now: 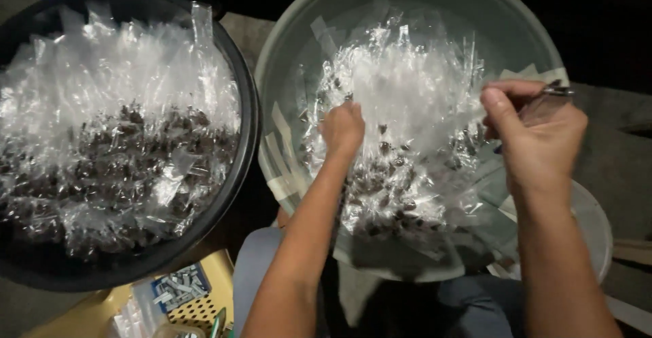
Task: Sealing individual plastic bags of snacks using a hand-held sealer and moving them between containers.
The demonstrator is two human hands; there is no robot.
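My left hand (341, 129) is closed in a fist among small clear plastic packets (401, 141) of dark pieces, piled in the grey basin (299, 32) before me. My right hand (536, 134), just right of the pile, pinches a small metal tool (557, 91). A black basin (248, 107) of similar packets sits left.

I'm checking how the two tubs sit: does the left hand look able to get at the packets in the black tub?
Probably yes: the left hand is in the grey tub, the black tub sits right beside it, and its packets lie uncovered.
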